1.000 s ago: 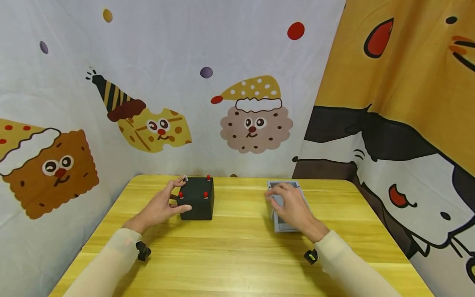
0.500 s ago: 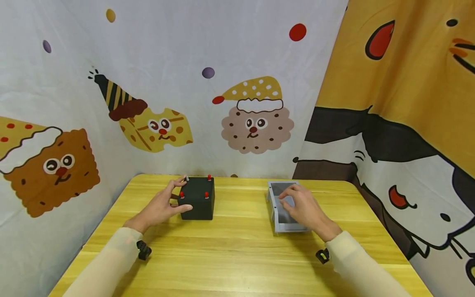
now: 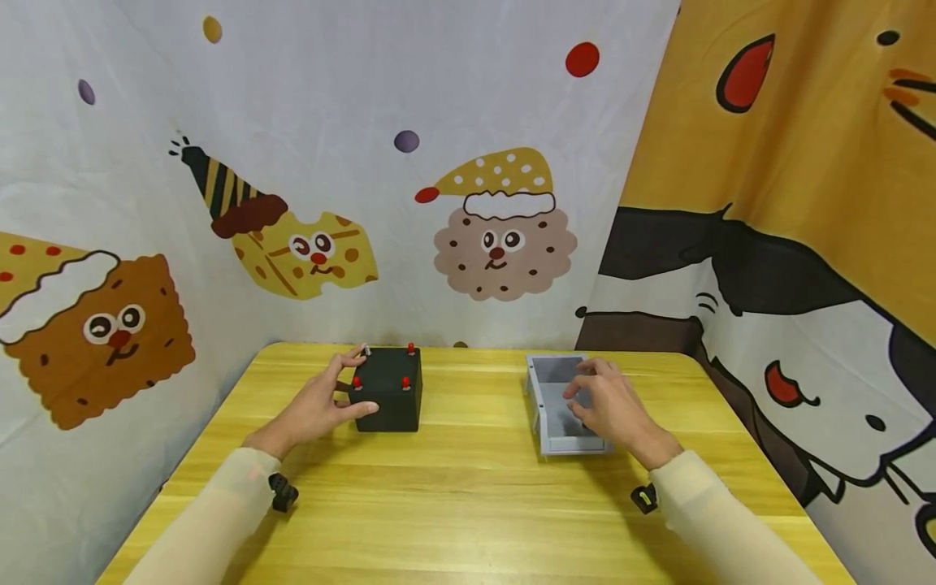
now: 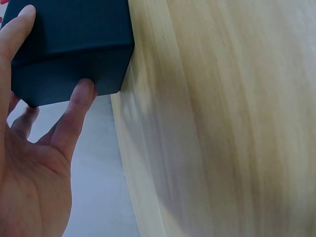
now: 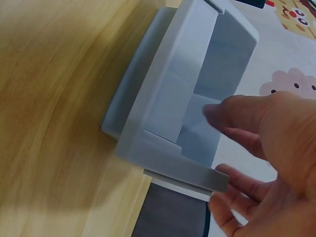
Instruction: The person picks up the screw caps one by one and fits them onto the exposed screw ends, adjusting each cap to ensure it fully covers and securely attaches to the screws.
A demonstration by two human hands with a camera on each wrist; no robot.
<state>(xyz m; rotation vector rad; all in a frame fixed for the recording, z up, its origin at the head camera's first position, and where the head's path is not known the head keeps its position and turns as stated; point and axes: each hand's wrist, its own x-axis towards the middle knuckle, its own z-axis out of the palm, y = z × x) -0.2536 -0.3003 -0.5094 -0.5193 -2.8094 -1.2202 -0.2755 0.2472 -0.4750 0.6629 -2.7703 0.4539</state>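
A black box [image 3: 389,372] stands at the back left of the table, with red-tipped pegs near three top corners and a silver one [image 3: 368,352] at the back left. My left hand [image 3: 313,413] holds this box from its left side, the thumb on the front face and a fingertip beside the silver peg. In the left wrist view, fingertips press against the box's dark side [image 4: 54,74]. My right hand [image 3: 613,410] hovers over the right side of a grey open bin [image 3: 536,406]. Its fingers are loosely bent and hold nothing; the thumb [image 5: 237,111] overlaps the bin's opening.
The yellow wood-grain table [image 3: 468,504] spans the space beneath both hands. Behind it hangs a white cloth [image 3: 329,81] printed with cartoon snacks, joined on the right by an orange cartoon cloth [image 3: 826,146]. The bin sits near the back right.
My right hand has shifted rightward across the bin, from its left side to its right, uncovering more of the inside. My left hand and the black box keep their place.
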